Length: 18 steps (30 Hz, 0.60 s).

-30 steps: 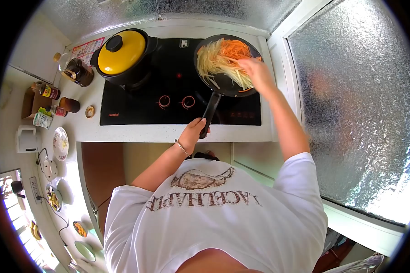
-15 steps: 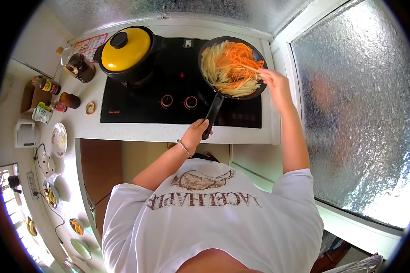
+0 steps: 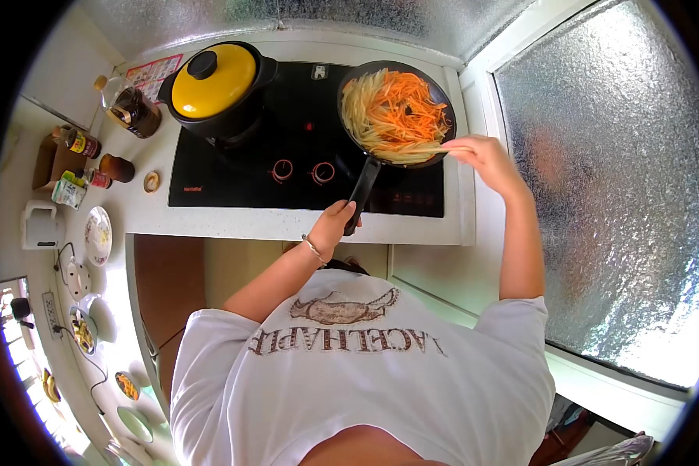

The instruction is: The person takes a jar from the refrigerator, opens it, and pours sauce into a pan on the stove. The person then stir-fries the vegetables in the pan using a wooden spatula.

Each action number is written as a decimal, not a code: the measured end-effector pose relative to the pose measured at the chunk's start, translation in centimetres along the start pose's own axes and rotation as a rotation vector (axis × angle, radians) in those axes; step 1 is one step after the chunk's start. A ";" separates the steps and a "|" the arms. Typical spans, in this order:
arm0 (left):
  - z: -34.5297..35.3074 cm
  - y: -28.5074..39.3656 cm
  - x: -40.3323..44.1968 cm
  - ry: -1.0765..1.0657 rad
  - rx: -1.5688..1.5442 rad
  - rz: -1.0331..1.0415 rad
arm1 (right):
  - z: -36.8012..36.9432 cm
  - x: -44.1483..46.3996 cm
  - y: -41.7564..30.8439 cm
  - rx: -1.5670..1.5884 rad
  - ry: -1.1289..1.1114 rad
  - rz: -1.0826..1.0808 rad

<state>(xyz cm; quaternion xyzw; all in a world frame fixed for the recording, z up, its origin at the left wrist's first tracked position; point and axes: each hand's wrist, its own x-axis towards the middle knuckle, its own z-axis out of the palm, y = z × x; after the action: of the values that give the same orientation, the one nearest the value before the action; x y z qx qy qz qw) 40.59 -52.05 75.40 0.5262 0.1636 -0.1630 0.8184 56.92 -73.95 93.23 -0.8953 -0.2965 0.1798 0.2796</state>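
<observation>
My left hand [image 3: 335, 225] is wrapped round the black handle of a frying pan [image 3: 362, 186], which sits on the right side of the black cooktop [image 3: 233, 182]. In the pan lie shredded orange carrot [image 3: 412, 105] and pale shreds that look like potato [image 3: 359, 105]. At the pan's right rim, my right hand [image 3: 483, 159] grips a pair of chopsticks [image 3: 436, 149]. Their tips reach in among the shreds near the pan's lower edge.
A black pot with a yellow lid [image 3: 213, 81] stands on the cooktop's left side. Bottles [image 3: 132, 113], jars [image 3: 116, 168] and a patterned plate [image 3: 99, 235] are on the left counter. A frosted glass pane [image 3: 598, 194] rises close to my right arm.
My right hand has moved right and slightly down with the chopsticks, to outside the pan's rim. The shreds have shifted a little. My left hand stays on the handle.
</observation>
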 end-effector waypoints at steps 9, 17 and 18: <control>0.3 0.3 -0.2 0.024 0.006 0.004 | 3.0 2.8 4.4 0.097 0.368 -0.106; 0.1 0.3 -0.3 0.024 -0.013 -0.003 | 2.5 0.2 1.2 -0.074 0.234 -0.157; 0.2 0.3 -0.2 0.026 -0.019 -0.006 | 1.4 -0.3 0.9 -0.040 0.158 -0.104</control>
<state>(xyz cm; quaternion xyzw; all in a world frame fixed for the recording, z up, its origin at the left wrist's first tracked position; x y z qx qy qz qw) 40.52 -52.05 75.82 0.5198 0.1775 -0.1571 0.8207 56.38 -74.17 91.59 -0.8955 -0.3229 0.0880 0.2933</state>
